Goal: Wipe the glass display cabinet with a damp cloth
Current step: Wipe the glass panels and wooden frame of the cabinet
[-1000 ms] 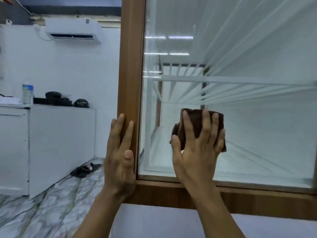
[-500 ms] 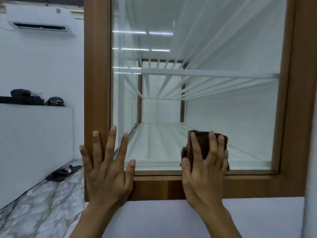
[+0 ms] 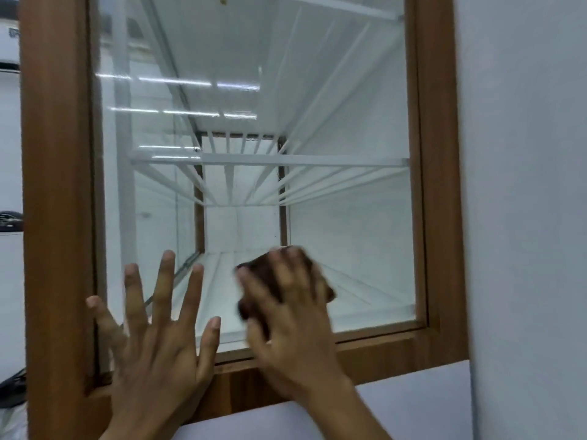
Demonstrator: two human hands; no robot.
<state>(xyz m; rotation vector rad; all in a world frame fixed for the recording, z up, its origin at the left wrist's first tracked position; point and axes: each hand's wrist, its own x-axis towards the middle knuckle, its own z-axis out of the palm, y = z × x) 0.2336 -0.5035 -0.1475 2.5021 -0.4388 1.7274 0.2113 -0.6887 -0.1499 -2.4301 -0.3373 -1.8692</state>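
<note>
The display cabinet has a brown wooden frame (image 3: 57,185) around a tall glass pane (image 3: 349,106), with white wire shelves behind it. My right hand (image 3: 292,325) presses a dark brown cloth (image 3: 254,281) flat against the lower middle of the glass; the hand is motion-blurred. To its left, my left hand (image 3: 158,338) lies flat on the lower left of the pane with fingers spread, holding nothing, its palm over the bottom frame rail.
A white panel (image 3: 413,408) runs below the frame and a white wall (image 3: 524,185) stands to the right. At far left are a slice of an air conditioner (image 3: 9,42) and dark items on a white counter (image 3: 9,220).
The view has shifted right and closer to the pane. My right hand with the cloth has slid left along the lower glass. My left hand has moved from the frame post onto the glass.
</note>
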